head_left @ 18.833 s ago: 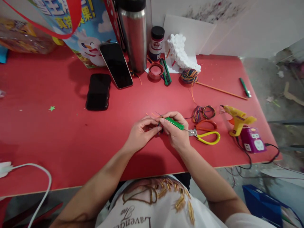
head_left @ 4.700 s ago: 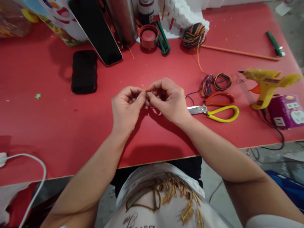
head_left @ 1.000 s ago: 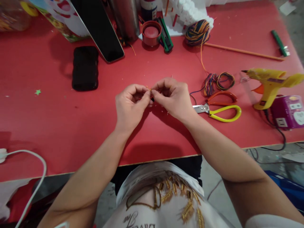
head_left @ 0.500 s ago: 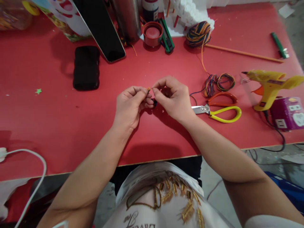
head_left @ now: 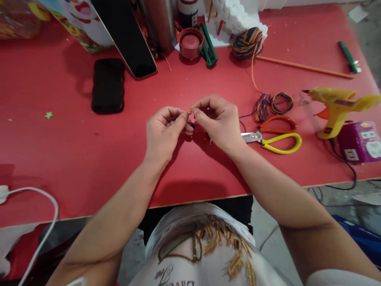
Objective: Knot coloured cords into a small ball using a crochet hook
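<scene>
Above the red table, my left hand (head_left: 163, 133) pinches a small orange strand (head_left: 189, 112) between thumb and forefinger. It looks like yarn, but most of it is hidden by the fingers. A small black piece (head_left: 193, 126) shows at the lower fingertips of that hand. My right hand (head_left: 219, 121) is closed in a pinch at the other end of the strand, its fingertips almost touching the left ones. Beside the right wrist lie scissors (head_left: 281, 143) with one red and one yellow handle. Bundles of multicoloured yarn (head_left: 263, 107) rest just behind them.
A yarn ball (head_left: 247, 43) and a thin stick (head_left: 306, 66) lie at the back right. A yellow glue gun (head_left: 336, 105) stands by a purple box (head_left: 358, 143). Further left are a green cutter (head_left: 210, 47), a red cap (head_left: 191, 43), a leaning phone (head_left: 127, 39) and a black case (head_left: 108, 85).
The fingertips of both hands have come closer together on the orange strand. The black piece at my left fingers has shifted slightly upward. Things on the table have stayed put.
</scene>
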The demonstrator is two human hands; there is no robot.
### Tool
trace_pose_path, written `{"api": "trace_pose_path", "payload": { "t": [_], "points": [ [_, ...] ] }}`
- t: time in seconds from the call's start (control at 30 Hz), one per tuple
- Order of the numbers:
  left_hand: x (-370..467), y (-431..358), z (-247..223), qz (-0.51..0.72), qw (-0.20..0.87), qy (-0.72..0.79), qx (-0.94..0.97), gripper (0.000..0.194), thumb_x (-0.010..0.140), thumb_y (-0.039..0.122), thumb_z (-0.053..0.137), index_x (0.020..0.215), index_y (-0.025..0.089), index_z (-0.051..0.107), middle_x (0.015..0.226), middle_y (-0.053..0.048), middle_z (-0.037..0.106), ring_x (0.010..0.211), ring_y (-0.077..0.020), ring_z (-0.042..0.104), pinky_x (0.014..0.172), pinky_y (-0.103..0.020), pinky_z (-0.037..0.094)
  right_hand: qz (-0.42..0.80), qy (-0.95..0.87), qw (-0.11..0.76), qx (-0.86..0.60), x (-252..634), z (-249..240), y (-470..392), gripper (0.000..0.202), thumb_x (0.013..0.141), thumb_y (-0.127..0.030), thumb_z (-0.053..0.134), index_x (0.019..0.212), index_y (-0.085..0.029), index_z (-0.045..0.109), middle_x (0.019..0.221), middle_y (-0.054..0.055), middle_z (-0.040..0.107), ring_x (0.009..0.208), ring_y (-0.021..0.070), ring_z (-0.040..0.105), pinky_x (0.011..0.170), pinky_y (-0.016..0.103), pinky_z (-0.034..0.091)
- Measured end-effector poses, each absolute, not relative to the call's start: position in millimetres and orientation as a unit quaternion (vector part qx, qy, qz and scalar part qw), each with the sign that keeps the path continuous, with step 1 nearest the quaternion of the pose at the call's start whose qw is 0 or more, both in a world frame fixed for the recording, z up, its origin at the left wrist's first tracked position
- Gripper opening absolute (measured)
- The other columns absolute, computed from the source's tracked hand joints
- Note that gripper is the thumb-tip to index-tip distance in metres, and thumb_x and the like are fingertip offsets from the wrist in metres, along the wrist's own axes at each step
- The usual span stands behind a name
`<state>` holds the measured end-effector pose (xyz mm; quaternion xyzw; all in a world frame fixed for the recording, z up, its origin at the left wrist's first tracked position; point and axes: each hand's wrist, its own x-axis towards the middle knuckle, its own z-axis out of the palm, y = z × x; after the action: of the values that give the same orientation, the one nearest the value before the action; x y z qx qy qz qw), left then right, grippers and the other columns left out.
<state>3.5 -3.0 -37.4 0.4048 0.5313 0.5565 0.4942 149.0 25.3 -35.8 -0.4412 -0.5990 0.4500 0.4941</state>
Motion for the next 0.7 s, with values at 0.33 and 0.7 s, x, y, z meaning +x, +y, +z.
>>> {"api": "trace_pose_path", "payload": {
  "t": [0.33, 0.7],
  "points": [
    [1.1, -1.5, -34.1, 0.568, 0.522, 0.514, 0.375, 0.014, 0.091, 0.010, 0.075, 0.092, 0.023, 0.073, 0.077, 0.001, 0.071, 0.062, -0.0128, 0.069, 0.059, -0.029, 0.061, 0.488, -0.559, 0.499, -0.448, 151.1, -42.9, 31.5, 0.005, 0.092, -0.018, 0.064, 0.088, -0.021, 0.062, 0.082, -0.001, 0.062, 0.071, 0.0113, 0.058, 0.065, 0.026, 0.049],
    [-4.4, 0.5, -39.1, 0.567, 0.465, 0.548, 0.402, 0.022, 0.087, 0.007, 0.074, 0.092, 0.028, 0.073, 0.081, 0.002, 0.070, 0.061, -0.0119, 0.064, 0.059, -0.031, 0.058, 0.538, -0.493, 0.512, -0.454, 150.0, -36.8, 32.3, 0.014, 0.095, -0.014, 0.059, 0.084, -0.023, 0.059, 0.066, -0.006, 0.049, 0.049, 0.0072, 0.038, 0.046, 0.024, 0.032]
  ]
}}
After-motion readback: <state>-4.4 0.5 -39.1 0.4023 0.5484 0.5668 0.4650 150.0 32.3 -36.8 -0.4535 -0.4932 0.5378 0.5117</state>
